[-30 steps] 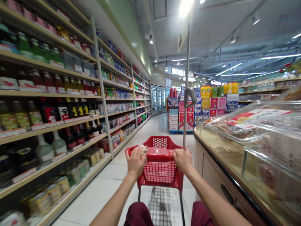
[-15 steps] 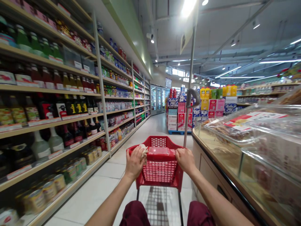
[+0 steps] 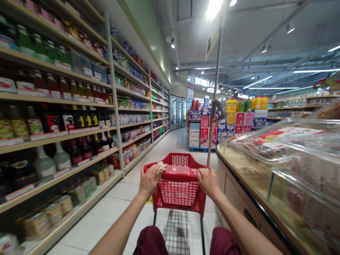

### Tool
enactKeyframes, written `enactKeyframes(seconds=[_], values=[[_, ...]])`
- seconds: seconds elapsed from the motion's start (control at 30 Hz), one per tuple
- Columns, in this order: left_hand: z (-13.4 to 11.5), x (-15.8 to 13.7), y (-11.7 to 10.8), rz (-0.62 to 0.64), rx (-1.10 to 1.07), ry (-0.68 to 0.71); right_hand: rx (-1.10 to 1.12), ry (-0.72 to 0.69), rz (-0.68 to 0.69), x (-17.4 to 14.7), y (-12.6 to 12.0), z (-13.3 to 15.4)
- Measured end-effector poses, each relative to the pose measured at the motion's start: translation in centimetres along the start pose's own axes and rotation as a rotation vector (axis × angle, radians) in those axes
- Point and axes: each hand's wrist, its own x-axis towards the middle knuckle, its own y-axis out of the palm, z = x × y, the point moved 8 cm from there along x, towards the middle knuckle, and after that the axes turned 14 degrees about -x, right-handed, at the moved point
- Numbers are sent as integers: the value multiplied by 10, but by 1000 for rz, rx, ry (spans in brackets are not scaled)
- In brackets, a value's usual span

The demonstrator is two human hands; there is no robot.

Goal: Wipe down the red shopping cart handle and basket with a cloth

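Observation:
A red plastic shopping cart (image 3: 179, 194) stands in front of me, with a red handle bar (image 3: 179, 173) across its near side. My left hand (image 3: 149, 180) is closed over the left end of the handle. A crumpled whitish cloth or tissue (image 3: 161, 169) is pinched there between thumb and fingers. At the right end, my right hand (image 3: 208, 181) wraps round the handle. Just beyond that hand rises a grey metal pole (image 3: 214, 88) with a grey hook-shaped piece on it. The cart's basket looks largely hidden behind the handle panel.
Shelves of bottles and cans (image 3: 61, 134) line the left side. Close on the right runs a glass-topped counter (image 3: 247, 177) with clear plastic packs (image 3: 287, 138). Stacked drink cartons (image 3: 207, 131) stand on a blue pallet ahead. Glass-door fridges (image 3: 177, 109) are at the back.
My left hand has shifted slightly left and down on the handle, and more of the whitish cloth shows. A yellow floor mark now shows beside the cart. Both hands keep their hold.

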Motion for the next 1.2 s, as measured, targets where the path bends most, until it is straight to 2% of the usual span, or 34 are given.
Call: enactKeyframes(seconds=[0.07,0.13,0.17,0.3,0.37,0.43,0.5,0.57,0.7,0.77,0.83,0.93,1.0,1.07,1.2], values=[[20,2,-11,-62,41,-134,6,-7,-6,-1,-1,2],[23,4,-15,-101,51,-213,14,-1,-14,-1,-1,4],[15,5,-12,-96,32,-201,17,4,-17,-1,-1,6],[-47,8,13,0,-87,34,31,4,-23,-3,-1,10],[-60,9,18,44,-113,106,39,-7,-19,-4,-2,11],[-52,13,13,32,-103,50,49,-14,-18,-4,-2,11],[-35,17,5,-29,-69,-90,58,-5,-28,-5,-3,11],[-38,18,5,-49,-61,-132,65,13,-45,-5,-4,10],[-101,16,31,79,-133,166,92,14,-55,-7,-4,9],[-113,14,36,97,-131,225,123,11,-60,-8,-2,6],[-97,17,30,58,-102,132,175,16,-66,-9,-1,2],[-49,21,11,-41,-55,-164,281,56,-77,-9,1,-2],[-39,21,7,-59,-47,-255,359,96,-99,-8,0,-4],[-60,22,17,-10,-73,-158,427,127,-133,-9,-2,-6],[-128,19,44,108,-147,173,515,163,-172,-10,-5,-16]])
